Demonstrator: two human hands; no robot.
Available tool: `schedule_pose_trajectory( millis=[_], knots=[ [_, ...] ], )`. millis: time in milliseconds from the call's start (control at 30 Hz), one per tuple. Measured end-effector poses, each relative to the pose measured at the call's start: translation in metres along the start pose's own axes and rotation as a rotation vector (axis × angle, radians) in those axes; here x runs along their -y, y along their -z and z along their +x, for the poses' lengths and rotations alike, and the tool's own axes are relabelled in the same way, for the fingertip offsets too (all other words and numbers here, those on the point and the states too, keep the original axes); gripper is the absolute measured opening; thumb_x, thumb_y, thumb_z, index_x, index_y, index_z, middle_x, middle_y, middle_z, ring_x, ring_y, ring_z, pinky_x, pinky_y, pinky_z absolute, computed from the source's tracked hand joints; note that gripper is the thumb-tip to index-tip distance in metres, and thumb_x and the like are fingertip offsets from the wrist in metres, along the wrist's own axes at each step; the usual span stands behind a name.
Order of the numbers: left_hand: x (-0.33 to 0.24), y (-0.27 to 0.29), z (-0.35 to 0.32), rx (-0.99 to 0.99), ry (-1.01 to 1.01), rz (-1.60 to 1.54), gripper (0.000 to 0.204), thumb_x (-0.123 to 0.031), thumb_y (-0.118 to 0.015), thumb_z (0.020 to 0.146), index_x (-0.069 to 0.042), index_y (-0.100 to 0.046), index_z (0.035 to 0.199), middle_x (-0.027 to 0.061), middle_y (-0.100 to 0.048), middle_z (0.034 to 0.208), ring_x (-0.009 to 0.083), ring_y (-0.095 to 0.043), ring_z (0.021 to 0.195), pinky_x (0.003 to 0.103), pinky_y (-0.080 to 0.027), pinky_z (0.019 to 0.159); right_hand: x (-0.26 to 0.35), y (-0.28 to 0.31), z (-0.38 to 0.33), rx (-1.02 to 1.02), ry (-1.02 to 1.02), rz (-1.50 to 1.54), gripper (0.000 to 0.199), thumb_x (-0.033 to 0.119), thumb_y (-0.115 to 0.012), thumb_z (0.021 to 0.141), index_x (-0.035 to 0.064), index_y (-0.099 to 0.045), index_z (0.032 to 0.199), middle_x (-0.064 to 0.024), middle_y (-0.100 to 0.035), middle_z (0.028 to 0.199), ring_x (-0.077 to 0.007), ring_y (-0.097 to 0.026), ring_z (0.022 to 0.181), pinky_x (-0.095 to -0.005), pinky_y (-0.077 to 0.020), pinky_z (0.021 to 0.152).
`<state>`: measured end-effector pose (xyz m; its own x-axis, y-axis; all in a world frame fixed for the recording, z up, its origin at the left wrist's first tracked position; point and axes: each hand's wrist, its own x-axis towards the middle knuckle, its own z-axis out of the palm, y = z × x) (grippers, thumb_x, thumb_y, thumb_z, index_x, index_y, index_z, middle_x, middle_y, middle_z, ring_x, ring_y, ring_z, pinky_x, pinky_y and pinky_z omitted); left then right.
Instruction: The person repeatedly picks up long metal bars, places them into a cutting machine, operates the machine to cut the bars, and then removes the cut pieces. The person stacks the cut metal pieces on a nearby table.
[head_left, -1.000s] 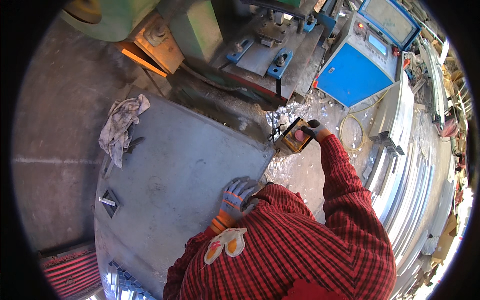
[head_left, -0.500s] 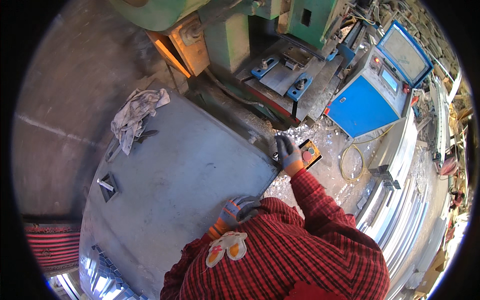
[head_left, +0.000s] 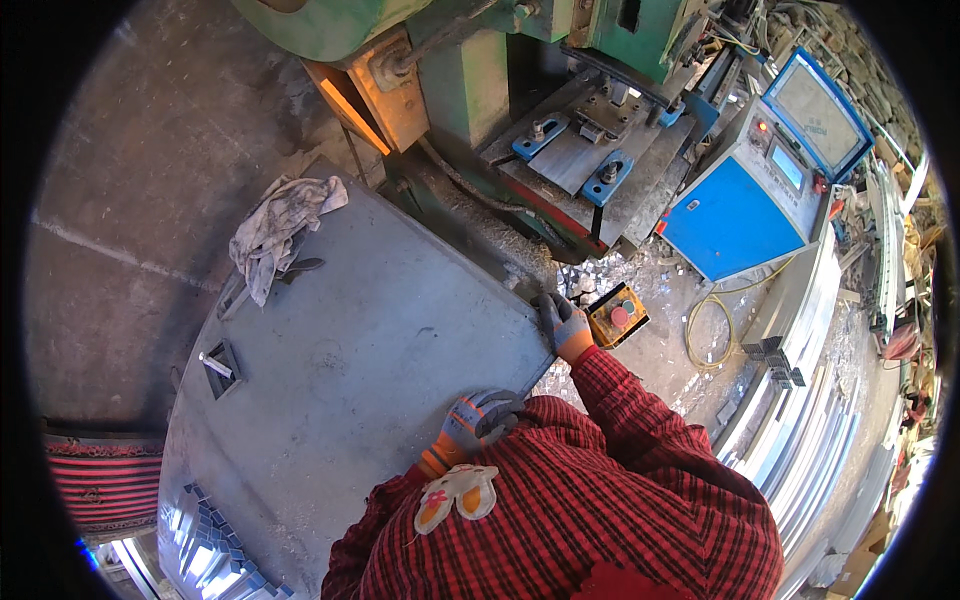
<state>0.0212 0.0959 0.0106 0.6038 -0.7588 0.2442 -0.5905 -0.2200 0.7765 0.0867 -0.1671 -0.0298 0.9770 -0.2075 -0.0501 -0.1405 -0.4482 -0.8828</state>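
My left hand (head_left: 478, 425), in a grey and orange glove, rests at the near edge of the grey metal table (head_left: 370, 300). Its fingers are curled; whether anything lies inside them is hidden. At the table's right corner is my gloved right hand (head_left: 566, 326), its fingers bent slightly over the corner, with nothing visible in them. Just right of it stands a yellow button box (head_left: 616, 316) with a red and a dark button, not touched by the hand. Beyond the table, a green press (head_left: 460, 85) has a metal plate (head_left: 572, 160) held by two blue clamps.
A crumpled rag (head_left: 282, 228) and a small dark frame (head_left: 220, 368) lie on the table's left side. A blue control cabinet (head_left: 735, 215) stands right of the press. Metal scraps, a yellow hose (head_left: 700, 335) and long metal profiles (head_left: 800, 430) are on the floor at right.
My right hand has moved left and down, away from the button box to the table corner. The press's upper part is higher, with a bright piece showing beneath it. My left hand stays put.
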Motion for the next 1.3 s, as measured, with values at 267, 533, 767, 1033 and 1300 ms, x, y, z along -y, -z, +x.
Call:
schedule_pose_trajectory(
  millis=[267, 533, 767, 1033, 1300],
  knots=[
    [-0.003, 0.002, 0.002, -0.010, -0.007, -0.033, 0.038, -0.012, -0.071, 0.083, -0.009, -0.066, 0.121, 0.0118, -0.067, 0.119, 0.0326, -0.064, 0.108, 0.043, -0.052, 0.093, -0.002, 0.000, -0.001, -0.020, 0.019, 0.018, 0.027, 0.020, -0.053, 0.100, 0.0020, -0.066, 0.114, -0.0202, -0.070, 0.108, -0.0364, -0.067, 0.103, -0.0403, -0.0515, 0.088],
    [-0.004, 0.002, 0.002, -0.022, 0.000, -0.012, 0.038, -0.010, -0.071, 0.082, -0.009, -0.067, 0.119, 0.0109, -0.068, 0.117, 0.0317, -0.064, 0.106, 0.042, -0.052, 0.092, -0.005, -0.003, 0.000, -0.049, 0.027, 0.041, 0.026, 0.022, -0.054, 0.100, 0.0026, -0.066, 0.112, -0.0214, -0.069, 0.105, -0.0372, -0.067, 0.100, -0.0415, -0.0517, 0.085],
    [-0.006, 0.004, 0.004, -0.018, 0.000, 0.009, 0.038, -0.009, -0.072, 0.081, -0.009, -0.067, 0.119, 0.0113, -0.068, 0.117, 0.0315, -0.065, 0.107, 0.042, -0.052, 0.093, -0.006, -0.004, -0.002, -0.078, 0.045, 0.052, 0.026, 0.022, -0.054, 0.100, 0.0013, -0.065, 0.111, -0.0216, -0.069, 0.102, -0.0378, -0.067, 0.098, -0.0416, -0.0518, 0.084],
    [-0.006, 0.004, 0.002, 0.001, 0.029, -0.015, 0.040, -0.008, -0.070, 0.080, -0.008, -0.066, 0.120, 0.0118, -0.067, 0.120, 0.0320, -0.064, 0.109, 0.042, -0.051, 0.094, 0.001, -0.002, -0.002, -0.057, 0.008, 0.075, 0.025, 0.020, -0.053, 0.100, 0.0013, -0.065, 0.110, -0.0222, -0.069, 0.103, -0.0378, -0.067, 0.099, -0.0416, -0.0518, 0.084],
    [-0.003, 0.003, 0.000, 0.015, 0.042, -0.006, 0.041, -0.011, -0.069, 0.081, -0.009, -0.066, 0.121, 0.0111, -0.066, 0.121, 0.0315, -0.063, 0.111, 0.042, -0.052, 0.095, -0.010, -0.005, 0.000, -0.067, 0.043, 0.078, 0.024, 0.019, -0.052, 0.100, 0.0018, -0.065, 0.111, -0.0221, -0.068, 0.103, -0.0386, -0.066, 0.099, -0.0422, -0.0517, 0.084]
  ],
)
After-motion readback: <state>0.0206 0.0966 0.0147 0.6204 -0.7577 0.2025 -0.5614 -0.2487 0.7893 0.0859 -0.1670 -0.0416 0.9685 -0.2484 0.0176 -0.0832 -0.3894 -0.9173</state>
